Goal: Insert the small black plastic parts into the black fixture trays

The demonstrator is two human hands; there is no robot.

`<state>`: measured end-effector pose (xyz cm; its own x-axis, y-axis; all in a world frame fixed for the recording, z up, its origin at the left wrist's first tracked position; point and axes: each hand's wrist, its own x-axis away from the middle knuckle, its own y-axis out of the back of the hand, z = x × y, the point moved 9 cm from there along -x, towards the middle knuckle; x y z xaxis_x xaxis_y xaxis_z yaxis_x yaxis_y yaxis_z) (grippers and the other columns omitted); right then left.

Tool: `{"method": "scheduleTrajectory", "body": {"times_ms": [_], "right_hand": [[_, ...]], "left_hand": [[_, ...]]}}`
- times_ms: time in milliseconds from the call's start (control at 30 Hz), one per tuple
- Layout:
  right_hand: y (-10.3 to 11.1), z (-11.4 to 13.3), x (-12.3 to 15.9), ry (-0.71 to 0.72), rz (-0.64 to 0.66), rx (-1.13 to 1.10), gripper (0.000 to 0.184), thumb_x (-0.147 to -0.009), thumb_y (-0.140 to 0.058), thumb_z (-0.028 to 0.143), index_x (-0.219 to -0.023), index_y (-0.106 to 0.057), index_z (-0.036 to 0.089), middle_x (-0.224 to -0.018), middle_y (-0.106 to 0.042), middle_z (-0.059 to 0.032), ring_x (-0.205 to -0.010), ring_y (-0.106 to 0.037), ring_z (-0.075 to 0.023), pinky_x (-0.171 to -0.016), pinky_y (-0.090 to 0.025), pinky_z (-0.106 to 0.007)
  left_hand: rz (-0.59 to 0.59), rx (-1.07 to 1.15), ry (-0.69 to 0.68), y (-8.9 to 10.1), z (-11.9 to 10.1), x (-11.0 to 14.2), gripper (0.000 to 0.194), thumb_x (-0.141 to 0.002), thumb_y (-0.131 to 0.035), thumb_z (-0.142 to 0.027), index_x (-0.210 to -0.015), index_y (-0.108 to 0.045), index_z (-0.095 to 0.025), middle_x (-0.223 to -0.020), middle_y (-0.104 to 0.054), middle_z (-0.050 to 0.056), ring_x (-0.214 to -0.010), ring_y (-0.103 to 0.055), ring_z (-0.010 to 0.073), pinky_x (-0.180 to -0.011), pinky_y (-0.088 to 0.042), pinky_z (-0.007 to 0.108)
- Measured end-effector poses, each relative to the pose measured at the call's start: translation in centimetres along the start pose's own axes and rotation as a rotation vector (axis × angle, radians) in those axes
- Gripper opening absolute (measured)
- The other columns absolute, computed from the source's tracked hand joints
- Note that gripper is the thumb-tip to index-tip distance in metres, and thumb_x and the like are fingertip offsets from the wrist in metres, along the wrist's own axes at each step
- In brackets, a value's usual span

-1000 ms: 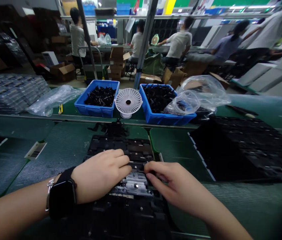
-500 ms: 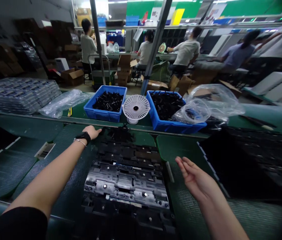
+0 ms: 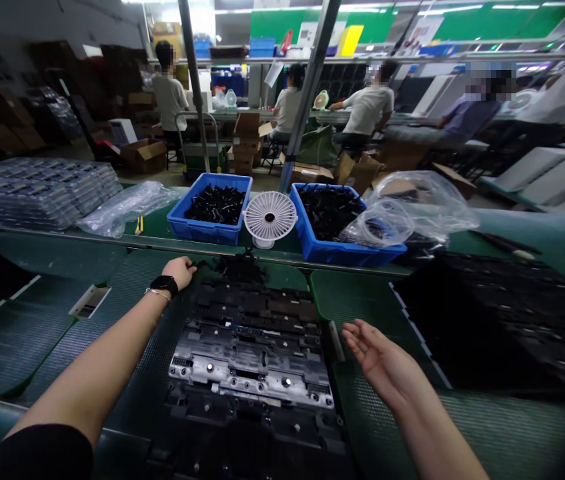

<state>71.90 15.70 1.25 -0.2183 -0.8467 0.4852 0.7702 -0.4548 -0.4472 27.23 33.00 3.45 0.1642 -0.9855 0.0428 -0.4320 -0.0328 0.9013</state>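
My left hand [image 3: 179, 272], with a dark band on its wrist, is at the left edge of a pile of small black plastic parts [image 3: 241, 267]. Its fingers are pinched on a small black part that juts out to the right, its shape hard to make out. Below the pile lie rows of black plastic panels [image 3: 252, 357] with screws and slots, one of them shiny. My right hand [image 3: 382, 357] hovers to the right of these panels, palm turned inward, fingers loosely apart with nothing visible in them.
Behind the belt stand two blue bins [image 3: 207, 235] of black parts with a white fan [image 3: 270, 219] between them. Clear plastic bags [image 3: 129, 205], a yellow cutter [image 3: 139, 225] and stacked trays [image 3: 37, 193] are at left. Dark panels [image 3: 527, 320] lie at right. Several people sit or stand beyond.
My left hand has drawn slightly left and down from the pile, its stretched finger now curled round a small black part. My right hand has shifted slightly left, fingers more spread.
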Motion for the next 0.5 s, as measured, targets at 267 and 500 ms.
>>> {"method": "scheduleTrajectory", "body": {"times_ms": [267, 500], "right_hand": [[0.3, -0.6, 1.3, -0.062, -0.031, -0.124, 0.01, -0.074, -0.07, 0.019, -0.072, -0.061, 0.015, -0.064, -0.062, 0.0008, -0.048, -0.057, -0.0057, -0.043, -0.05, -0.01], [-2.2, 0.2, 3.7, 0.014, 0.072, -0.064, 0.024, -0.059, -0.081, 0.024, -0.071, -0.063, 0.012, -0.058, -0.05, 0.0037, -0.045, -0.044, -0.0029, -0.035, -0.038, -0.009]], "left_hand": [[-0.091, 0.385, -0.127, 4.9, -3.5, 2.9, 0.039, -0.081, -0.046, -0.046, -0.094, -0.061, -0.013, -0.078, -0.064, 0.004, -0.063, -0.055, 0.0117, -0.061, -0.043, 0.021], [0.157, 0.641, -0.423, 8.7, -14.5, 12.0, 0.032, -0.08, -0.053, -0.044, -0.093, -0.066, -0.017, -0.064, -0.056, -0.002, -0.058, -0.048, 0.0093, -0.058, -0.039, 0.02]]}}
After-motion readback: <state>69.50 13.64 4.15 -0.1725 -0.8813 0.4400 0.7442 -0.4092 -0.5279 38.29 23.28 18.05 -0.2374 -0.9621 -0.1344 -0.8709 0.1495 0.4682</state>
